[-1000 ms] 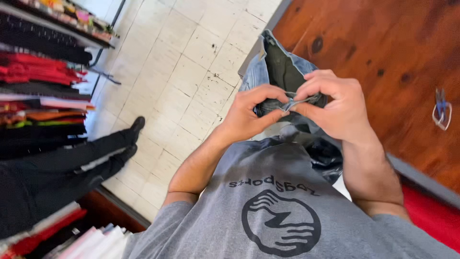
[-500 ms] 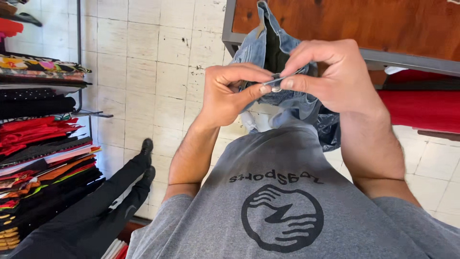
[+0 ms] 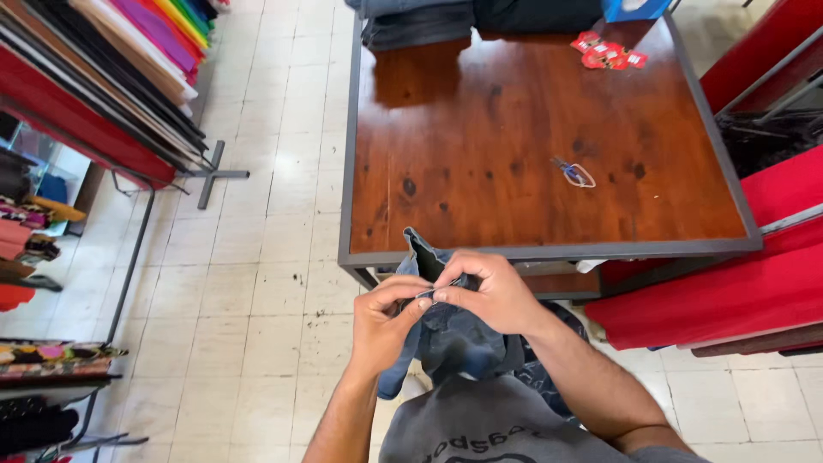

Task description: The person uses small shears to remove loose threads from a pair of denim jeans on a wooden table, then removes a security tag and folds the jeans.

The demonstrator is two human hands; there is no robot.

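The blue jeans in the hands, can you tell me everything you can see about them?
The blue jeans look like faded denim, soft and crumpled, not folded. They hang in front of the person's grey shirt, just off the near edge of the wooden table. One dark corner sticks up near the table's metal rim. The left hand and right hand pinch the cloth together at its top edge, fingertips almost meeting. The lower part droops toward the tiled floor.

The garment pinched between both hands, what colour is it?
Blue denim garment, dark and faded in places, shown best in the head view.
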